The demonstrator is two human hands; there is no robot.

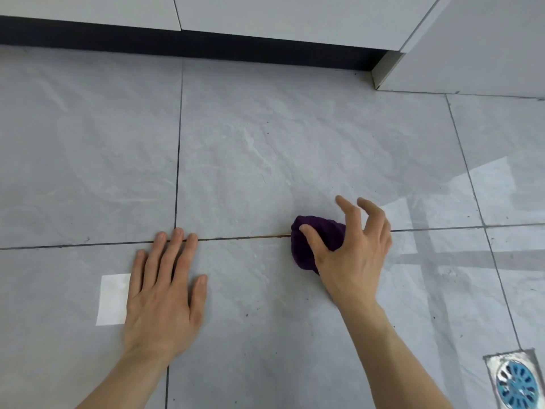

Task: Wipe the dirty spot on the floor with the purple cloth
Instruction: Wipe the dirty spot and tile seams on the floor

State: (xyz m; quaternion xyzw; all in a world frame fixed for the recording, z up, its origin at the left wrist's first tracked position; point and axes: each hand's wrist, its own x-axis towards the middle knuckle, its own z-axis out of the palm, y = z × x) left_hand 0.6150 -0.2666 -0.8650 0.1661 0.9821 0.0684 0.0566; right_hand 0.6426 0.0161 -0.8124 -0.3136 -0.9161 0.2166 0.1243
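A bunched purple cloth (pixel 317 231) lies on the grey tiled floor, across a grout line. My right hand (pixel 351 255) is over it: the thumb and palm rest on the cloth, while the other fingers are spread and lifted above it. A brownish stain (pixel 274 236) runs along the grout line just left of the cloth. My left hand (pixel 165 290) lies flat on the floor with fingers apart, its fingertips reaching the same grout line, well left of the cloth.
White cabinets with a dark toe-kick (pixel 206 45) run along the far side, and a white panel (pixel 472 54) stands at the right. A metal floor drain (pixel 517 382) sits at the bottom right. Small dark specks (pixel 246 314) dot the tile between my hands.
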